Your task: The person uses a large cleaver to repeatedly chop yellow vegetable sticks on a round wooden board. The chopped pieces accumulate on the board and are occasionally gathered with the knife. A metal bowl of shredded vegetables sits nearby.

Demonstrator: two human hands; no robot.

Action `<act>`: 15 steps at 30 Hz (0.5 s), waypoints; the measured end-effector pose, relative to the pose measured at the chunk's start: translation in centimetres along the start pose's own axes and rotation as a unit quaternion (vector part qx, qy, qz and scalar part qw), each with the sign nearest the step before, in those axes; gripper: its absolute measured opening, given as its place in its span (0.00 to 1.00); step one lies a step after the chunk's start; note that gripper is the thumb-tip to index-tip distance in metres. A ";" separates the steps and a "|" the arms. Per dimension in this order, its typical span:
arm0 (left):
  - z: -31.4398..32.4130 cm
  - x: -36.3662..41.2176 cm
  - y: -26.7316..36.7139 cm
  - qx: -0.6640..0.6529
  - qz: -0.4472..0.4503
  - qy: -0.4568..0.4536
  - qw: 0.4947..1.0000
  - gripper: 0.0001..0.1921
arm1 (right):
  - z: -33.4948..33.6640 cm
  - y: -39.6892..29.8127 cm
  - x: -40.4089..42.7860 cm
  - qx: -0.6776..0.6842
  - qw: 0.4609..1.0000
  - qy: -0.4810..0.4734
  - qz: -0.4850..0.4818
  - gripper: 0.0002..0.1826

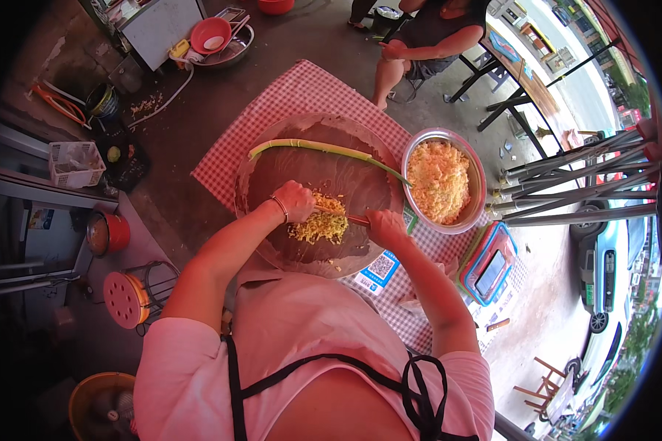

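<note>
A heap of chopped yellow-green vegetable (323,229) lies on a large round chopping board (358,253). Over the heap, my left hand (295,201) is closed at one end of a narrow tool, seemingly a knife seen edge-on (336,211). My right hand (385,227) grips the tool's other end at the right. A long green stalk (309,144) curves across the far part of the board, its thin tip reaching the rim of a metal bowl (479,182). Finely chopped orange-and-pale food (438,179) is piled in that bowl.
The board rests on a table with a red checked cloth (287,91). Lidded plastic containers (482,242) with a phone (491,273) on top stand at the right, near a wooden-handled utensil (498,324). A seated person (436,49) is beyond the table. Stacked stools (127,300) stand left.
</note>
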State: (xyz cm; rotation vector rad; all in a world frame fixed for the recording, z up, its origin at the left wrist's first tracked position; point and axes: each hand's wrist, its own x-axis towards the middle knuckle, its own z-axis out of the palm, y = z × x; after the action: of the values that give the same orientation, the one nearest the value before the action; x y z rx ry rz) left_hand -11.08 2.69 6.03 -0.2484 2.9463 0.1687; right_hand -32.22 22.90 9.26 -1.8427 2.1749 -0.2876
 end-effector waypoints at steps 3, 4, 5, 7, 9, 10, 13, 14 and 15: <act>-0.5 -0.5 -0.7 -0.044 -0.001 0.018 0.999 0.17 | -2.0 -0.8 0.2 -0.001 0.999 -0.040 -0.016 0.04; -1.3 -0.8 -0.9 -0.044 0.000 0.015 0.999 0.17 | -3.7 -2.1 0.1 -0.014 0.999 -0.038 -0.021 0.04; -2.2 -0.9 -1.5 -0.064 0.001 0.030 0.997 0.17 | -4.5 -2.8 0.3 -0.026 0.999 -0.035 -0.026 0.03; -2.5 -0.4 -1.7 -0.083 0.006 0.049 0.995 0.17 | -4.7 -2.6 0.6 -0.039 0.999 -0.027 -0.024 0.04; -0.8 0.5 -1.7 -0.043 -0.004 0.042 0.998 0.17 | -2.8 -1.8 0.7 -0.043 0.999 -0.028 0.003 0.03; -0.6 1.7 -0.8 -0.046 0.006 0.045 0.998 0.17 | -0.3 0.1 0.0 -0.025 0.999 -0.024 0.033 0.04; 0.3 1.9 1.0 0.033 0.022 -0.020 0.999 0.18 | 1.1 1.1 -0.5 -0.001 1.000 -0.016 0.026 0.05; 0.9 1.1 0.7 0.003 0.002 0.010 1.000 0.16 | 1.2 1.5 -0.7 0.001 0.999 -0.020 0.027 0.05; 1.0 0.9 -0.5 -0.019 -0.019 0.043 0.999 0.14 | 0.5 1.3 0.6 -0.011 1.000 -0.008 -0.008 0.06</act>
State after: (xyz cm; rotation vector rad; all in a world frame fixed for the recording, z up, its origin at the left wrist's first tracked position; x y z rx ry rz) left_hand -11.65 2.18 4.87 -0.3239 3.0237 0.2151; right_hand -33.36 22.51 8.30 -1.8699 2.1617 -0.2515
